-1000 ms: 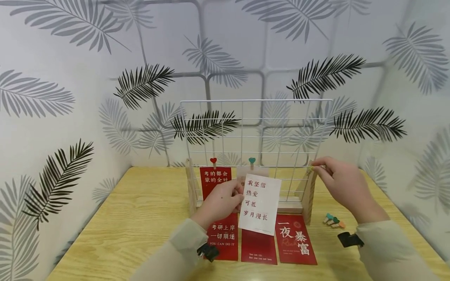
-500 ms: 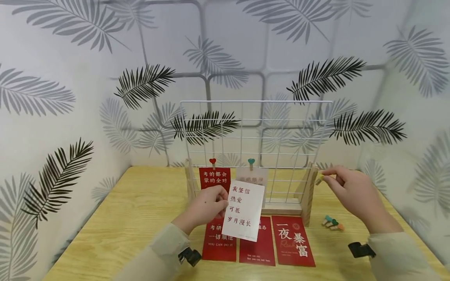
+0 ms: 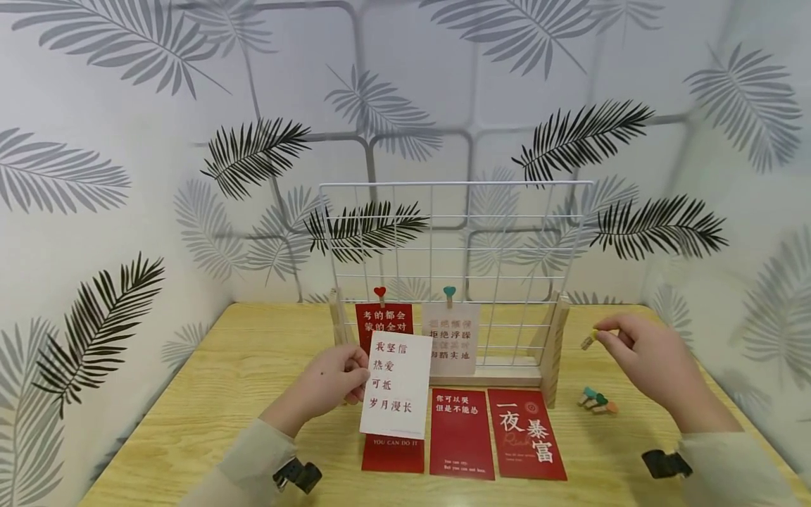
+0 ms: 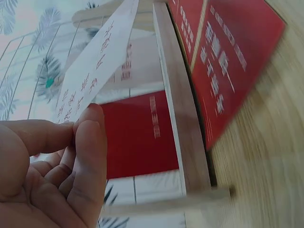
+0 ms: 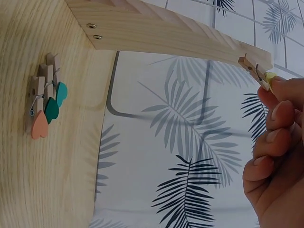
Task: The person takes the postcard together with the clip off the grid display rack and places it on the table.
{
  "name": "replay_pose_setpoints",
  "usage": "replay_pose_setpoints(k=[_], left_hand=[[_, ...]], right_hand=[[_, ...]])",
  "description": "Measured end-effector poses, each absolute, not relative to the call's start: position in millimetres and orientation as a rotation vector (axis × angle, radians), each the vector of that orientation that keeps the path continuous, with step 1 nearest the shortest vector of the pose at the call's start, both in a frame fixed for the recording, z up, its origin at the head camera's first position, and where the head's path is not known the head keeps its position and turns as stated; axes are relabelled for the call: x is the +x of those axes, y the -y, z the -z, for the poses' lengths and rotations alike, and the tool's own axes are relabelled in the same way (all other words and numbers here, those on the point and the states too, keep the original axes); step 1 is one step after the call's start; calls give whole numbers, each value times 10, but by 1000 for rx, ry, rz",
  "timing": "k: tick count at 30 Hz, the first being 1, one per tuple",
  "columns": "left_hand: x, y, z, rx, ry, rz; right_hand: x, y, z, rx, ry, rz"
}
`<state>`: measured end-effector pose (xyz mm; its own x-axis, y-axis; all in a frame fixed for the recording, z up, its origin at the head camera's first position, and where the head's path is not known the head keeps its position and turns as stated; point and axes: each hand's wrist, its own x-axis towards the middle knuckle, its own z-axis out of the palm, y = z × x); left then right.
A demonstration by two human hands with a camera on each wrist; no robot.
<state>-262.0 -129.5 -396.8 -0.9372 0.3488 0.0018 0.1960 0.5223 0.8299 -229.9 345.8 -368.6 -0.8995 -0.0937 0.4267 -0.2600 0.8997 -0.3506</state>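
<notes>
My left hand (image 3: 326, 384) pinches the left edge of a white card (image 3: 398, 386) with red Chinese lettering. The card is held in front of the rack and covers parts of two red cards. Off to the right of the rack, my right hand (image 3: 652, 359) pinches a small wooden clothespin (image 5: 256, 71) by its yellow end. On the white wire grid rack (image 3: 465, 248), a red card (image 3: 384, 317) hangs under a red heart clothespin (image 3: 380, 293). Beside it a pale card (image 3: 451, 338) hangs under a teal heart clothespin (image 3: 449, 292).
Three red cards lie in a row before the rack, including the middle card (image 3: 462, 436) and the right card (image 3: 527, 440). Heart clothespins (image 5: 49, 109) in teal, green and orange lie on the wood-grain table (image 3: 190, 422) at right. A wooden post (image 3: 552, 348) supports the rack's right side.
My left hand has moved left with the white card, uncovering the pale hanging card and the middle red card. My right hand has moved right and slightly down, away from the post, with the clothespin.
</notes>
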Motion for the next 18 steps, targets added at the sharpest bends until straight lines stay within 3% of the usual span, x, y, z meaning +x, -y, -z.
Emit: replay_pose_setpoints(k=[18], left_hand=[[-2481,1909,4005,342,-2524,-1405]], right_hand=[[-2170,-3760,3784,211,2793,-634]])
